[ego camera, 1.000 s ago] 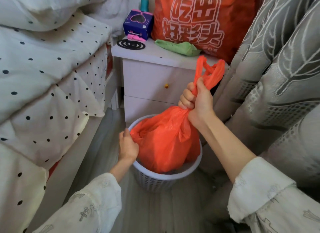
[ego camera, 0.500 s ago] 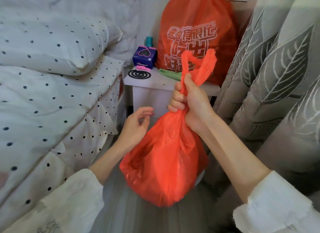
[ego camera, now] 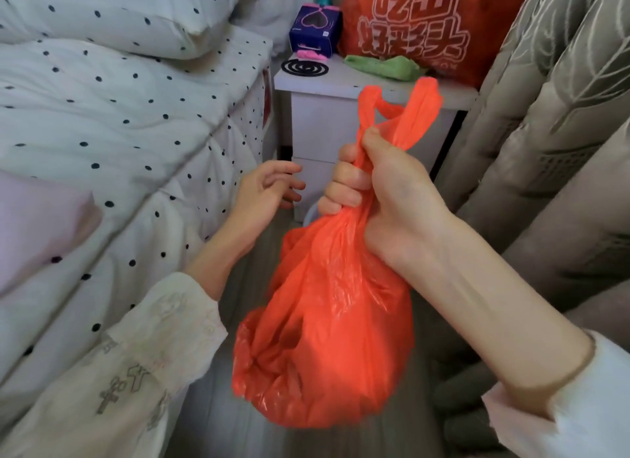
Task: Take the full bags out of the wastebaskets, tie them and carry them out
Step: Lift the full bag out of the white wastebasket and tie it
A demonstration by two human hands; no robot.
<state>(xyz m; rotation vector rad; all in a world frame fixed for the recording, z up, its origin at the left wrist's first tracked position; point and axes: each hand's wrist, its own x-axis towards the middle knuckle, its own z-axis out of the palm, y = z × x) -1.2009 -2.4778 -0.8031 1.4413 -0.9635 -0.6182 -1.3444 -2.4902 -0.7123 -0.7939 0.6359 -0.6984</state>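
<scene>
orange plastic bag [ego camera: 327, 324] hangs in the air above the grey floor, full and bunched at its neck, where the right hand [ego camera: 381, 198] grips it in a closed fist; the two handle loops stick up above the fist. the left hand [ego camera: 264, 193] hovers just beside the neck, fingers loosely spread, holding nothing. behind stands a white nightstand [ego camera: 327, 123], between a polka-dot bed [ego camera: 112, 123] and grey curtains [ego camera: 552, 123]
</scene>
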